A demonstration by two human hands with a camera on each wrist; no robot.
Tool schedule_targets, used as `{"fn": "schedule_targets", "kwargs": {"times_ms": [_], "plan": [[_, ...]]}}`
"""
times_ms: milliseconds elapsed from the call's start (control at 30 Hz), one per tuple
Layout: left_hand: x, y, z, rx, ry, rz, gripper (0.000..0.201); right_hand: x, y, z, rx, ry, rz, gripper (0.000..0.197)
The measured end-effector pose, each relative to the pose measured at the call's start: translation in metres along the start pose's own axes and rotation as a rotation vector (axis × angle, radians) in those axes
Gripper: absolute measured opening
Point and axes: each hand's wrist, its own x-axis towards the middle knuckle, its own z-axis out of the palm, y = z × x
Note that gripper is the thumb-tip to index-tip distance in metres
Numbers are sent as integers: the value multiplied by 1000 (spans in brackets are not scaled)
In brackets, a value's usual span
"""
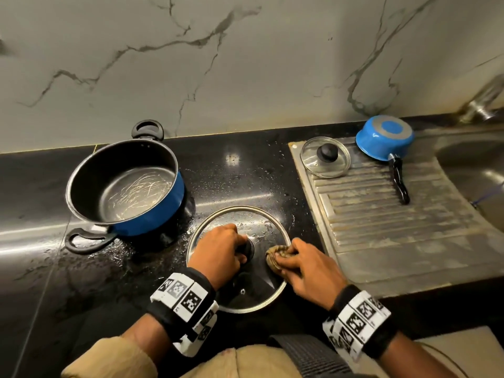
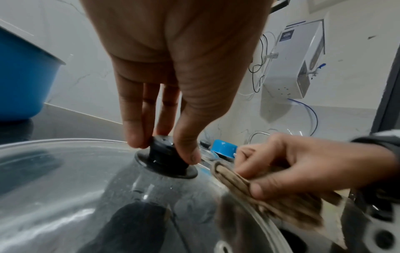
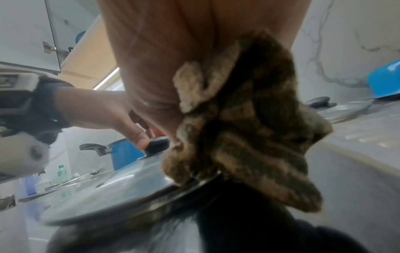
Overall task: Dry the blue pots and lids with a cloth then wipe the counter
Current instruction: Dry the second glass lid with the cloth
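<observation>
A large glass lid [image 1: 218,216] with a steel rim lies near the front of the black counter [image 1: 245,165]. My left hand [image 1: 218,249] pinches its black knob [image 2: 164,152] between fingers and thumb. My right hand [image 1: 305,263] grips a bunched brown cloth [image 1: 275,256] and presses it on the lid's right rim [image 3: 194,184]. The big blue pot [image 1: 122,178] stands open and upright at the left. A small blue saucepan [image 1: 384,137] sits upside down on the drainboard beside a small glass lid [image 1: 326,156].
The steel drainboard [image 1: 381,214] and sink basin [image 1: 471,159] fill the right side, with a tap [image 1: 485,99] at the far right. Water drops speckle the counter around the lid. A marble wall [image 1: 218,64] backs the counter. A white wall unit [image 2: 298,56] hangs beyond.
</observation>
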Motion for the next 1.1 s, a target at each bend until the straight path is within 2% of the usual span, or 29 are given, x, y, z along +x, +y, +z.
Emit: {"fn": "schedule_targets", "kwargs": {"times_ms": [167, 267, 367, 500, 733, 833, 967, 1100], "plan": [[-1, 2, -1, 39, -11, 5, 27, 72, -12, -11, -29, -11, -29, 33], [-3, 4, -3, 50, -10, 15, 22, 119, -27, -12, -74, -34, 6, 30], [-8, 9, -3, 71, 13, 29, 22, 135, -38, -15, -132, -70, -15, 27], [-10, 11, -5, 67, 31, 17, 23, 109, -33, -20, -128, -60, -32, 35], [-8, 11, -1, 69, 33, 25, 22, 17, -7, 0, -29, 32, 35, 34], [-6, 9, 4, 86, -1, 43, 35, -12, -3, -6, -15, -10, 17, 34], [-2, 4, 2, 94, -77, 61, 46, -34, 10, -10, 57, 134, 89, 33], [3, 2, -1, 50, -94, 50, 35, -44, 33, -7, 96, 229, 195, 33]]}}
